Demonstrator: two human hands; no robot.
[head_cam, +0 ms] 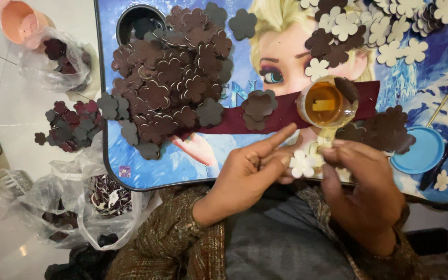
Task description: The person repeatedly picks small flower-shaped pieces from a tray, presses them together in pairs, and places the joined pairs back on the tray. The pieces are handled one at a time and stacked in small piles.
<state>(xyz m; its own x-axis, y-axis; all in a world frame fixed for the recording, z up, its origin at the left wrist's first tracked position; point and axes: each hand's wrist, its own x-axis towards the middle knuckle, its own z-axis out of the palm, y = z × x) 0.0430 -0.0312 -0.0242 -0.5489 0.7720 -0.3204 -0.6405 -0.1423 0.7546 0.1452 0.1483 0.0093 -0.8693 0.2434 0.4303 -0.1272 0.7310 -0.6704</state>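
Low in the frame's middle, a white foam flower (302, 165) is pinched between the fingers of the left hand (245, 176) and the right hand (361, 192), both sets closed on it, at the near edge of the picture-printed counter (182, 161). Just above, a small jar of amber glue (326, 102) is seen. Farther up left, a heap of brown flowers (175, 78) is spread; white flowers (390, 31) are piled upper right.

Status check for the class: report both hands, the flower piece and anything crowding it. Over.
Left hand and right hand together pinch a white flower cutout. Open jar of amber liquid just beyond. Brown flower cutouts piled left on the lap table.
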